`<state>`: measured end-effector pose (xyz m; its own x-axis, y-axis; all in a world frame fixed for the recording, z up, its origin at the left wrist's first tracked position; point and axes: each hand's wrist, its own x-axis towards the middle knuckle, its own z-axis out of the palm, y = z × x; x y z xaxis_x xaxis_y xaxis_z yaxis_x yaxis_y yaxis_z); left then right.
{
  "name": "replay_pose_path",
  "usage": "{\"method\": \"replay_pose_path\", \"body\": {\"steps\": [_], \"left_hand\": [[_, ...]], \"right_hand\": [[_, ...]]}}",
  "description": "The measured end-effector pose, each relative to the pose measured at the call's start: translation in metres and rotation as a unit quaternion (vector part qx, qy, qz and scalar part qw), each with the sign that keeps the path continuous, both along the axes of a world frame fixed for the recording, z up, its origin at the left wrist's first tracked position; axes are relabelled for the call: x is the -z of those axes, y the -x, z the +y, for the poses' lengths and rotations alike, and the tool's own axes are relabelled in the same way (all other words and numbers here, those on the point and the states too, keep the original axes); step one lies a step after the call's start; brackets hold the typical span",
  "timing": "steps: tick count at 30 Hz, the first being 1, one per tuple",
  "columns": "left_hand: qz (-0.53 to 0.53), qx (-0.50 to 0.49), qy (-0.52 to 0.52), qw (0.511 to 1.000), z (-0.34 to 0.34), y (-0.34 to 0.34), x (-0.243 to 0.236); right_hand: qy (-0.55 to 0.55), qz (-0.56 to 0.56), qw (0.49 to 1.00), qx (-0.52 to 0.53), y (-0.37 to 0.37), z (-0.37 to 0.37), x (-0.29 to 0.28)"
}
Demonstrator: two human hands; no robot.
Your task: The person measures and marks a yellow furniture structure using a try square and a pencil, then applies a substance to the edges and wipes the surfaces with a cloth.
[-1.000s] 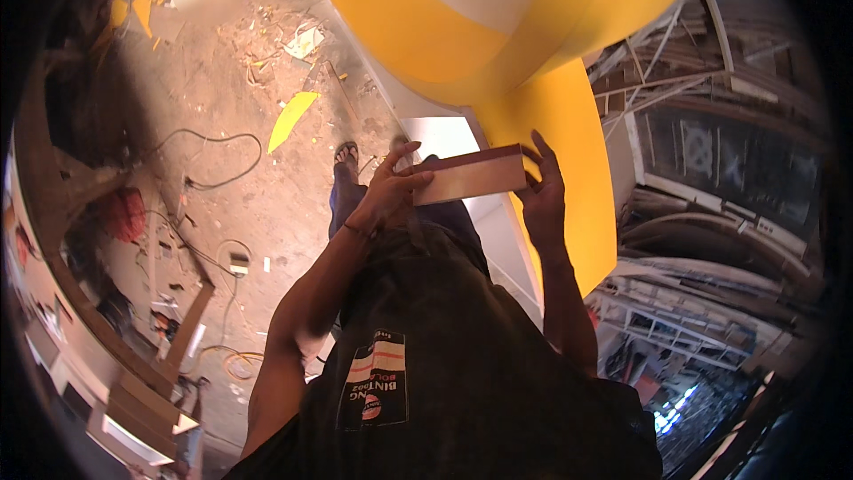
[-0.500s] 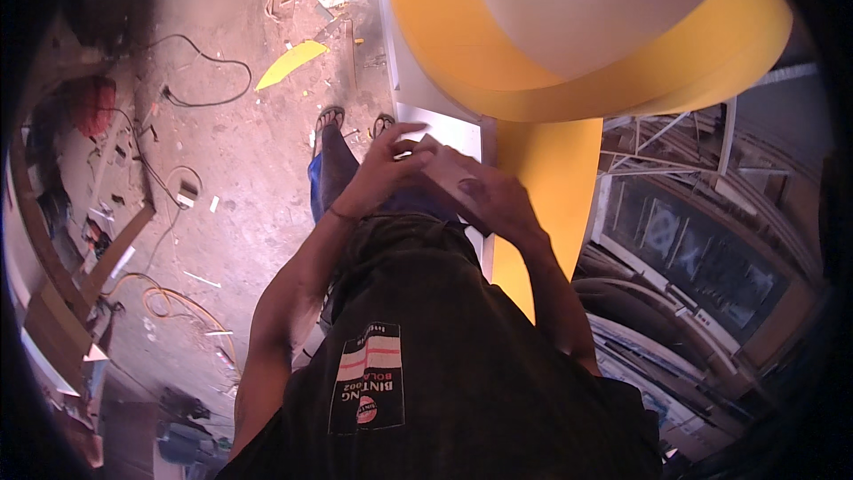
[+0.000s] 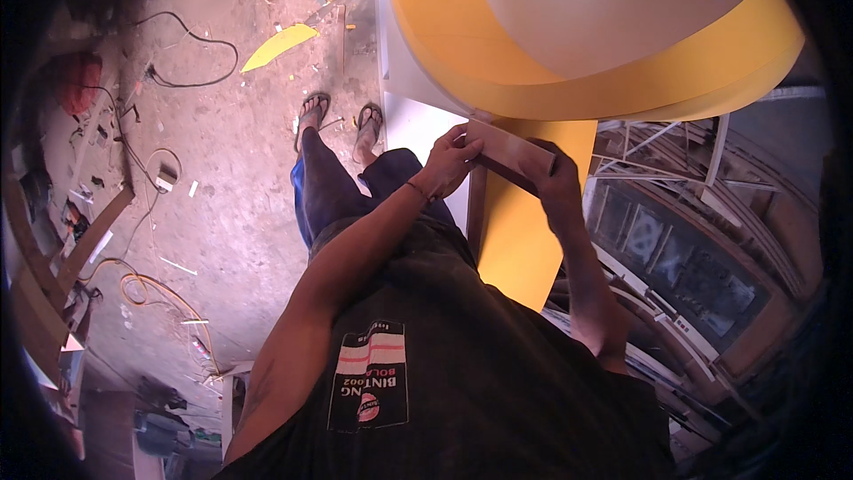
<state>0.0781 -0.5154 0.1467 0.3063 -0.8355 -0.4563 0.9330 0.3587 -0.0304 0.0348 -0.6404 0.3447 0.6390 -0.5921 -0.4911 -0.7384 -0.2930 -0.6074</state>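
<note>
- A pale rectangular block point(image 3: 508, 149) with a darker brownish side is in the air in front of the person's waist, slanting down from its left end to its right end.
- The left hand point(image 3: 451, 164) is closed on the left end of this block, with the fingertips lying at its edge.
- The right hand point(image 3: 560, 185) is clamped on the right end, so both hands hold the same block and are a little apart from each other.
- Behind and below the block, there is a flat yellow panel point(image 3: 522, 244); whether the block touches it, I cannot tell.
- Above the hands, in the view, a large curved yellow form point(image 3: 471, 76) with a pale inner surface takes much space.
- The person wears a dark shirt point(image 3: 498, 364), and the feet are in dark sandals point(image 3: 313, 108) on the floor point(image 3: 240, 178).
- On this floor lie a pointed yellow scrap point(image 3: 278, 47), a black cable point(image 3: 235, 58) and an orange cord point(image 3: 189, 306).
- To the right stands a pale metal frame point(image 3: 713, 156).
</note>
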Motion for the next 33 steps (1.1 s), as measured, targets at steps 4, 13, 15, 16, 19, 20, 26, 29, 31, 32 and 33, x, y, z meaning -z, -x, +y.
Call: {"method": "replay_pose_path", "body": {"steps": [4, 13, 15, 16, 19, 20, 26, 29, 31, 32, 33], "left_hand": [[-0.200, 0.057, -0.216, 0.954, -0.001, 0.005, -0.012], [-0.330, 0.076, -0.185, 0.923, -0.006, -0.012, -0.048], [-0.334, 0.076, -0.189, 0.920, -0.007, -0.016, -0.052], [-0.334, 0.076, -0.192, 0.920, -0.008, -0.017, -0.053], [-0.325, 0.093, -0.187, 0.922, -0.009, -0.019, -0.054], [-0.319, 0.105, -0.188, 0.923, -0.009, -0.020, -0.053], [-0.292, 0.102, -0.159, 0.938, -0.007, -0.026, -0.050], [-0.300, 0.104, -0.170, 0.933, -0.007, -0.031, -0.053], [-0.308, 0.125, -0.175, 0.927, -0.007, -0.034, -0.056], [-0.310, 0.120, -0.169, 0.928, -0.006, -0.036, -0.057], [-0.323, 0.125, -0.176, 0.921, -0.006, -0.038, -0.059]], "right_hand": [[0.153, 0.004, 0.987, -0.050, 0.002, 0.004, 0.017], [0.216, -0.020, 0.972, -0.091, -0.035, 0.018, 0.004], [0.222, -0.028, 0.970, -0.096, -0.037, 0.018, 0.005], [0.213, -0.036, 0.972, -0.095, -0.038, 0.018, 0.006], [0.201, -0.045, 0.975, -0.088, -0.037, 0.017, 0.009], [0.198, -0.047, 0.976, -0.082, -0.037, 0.017, 0.010], [0.207, -0.045, 0.973, -0.087, -0.038, 0.017, 0.013], [0.207, -0.040, 0.974, -0.081, -0.039, 0.018, 0.015], [0.203, -0.038, 0.975, -0.083, -0.038, 0.018, 0.016], [0.200, -0.042, 0.976, -0.082, -0.038, 0.018, 0.016], [0.200, -0.042, 0.975, -0.083, -0.038, 0.018, 0.016]]}}
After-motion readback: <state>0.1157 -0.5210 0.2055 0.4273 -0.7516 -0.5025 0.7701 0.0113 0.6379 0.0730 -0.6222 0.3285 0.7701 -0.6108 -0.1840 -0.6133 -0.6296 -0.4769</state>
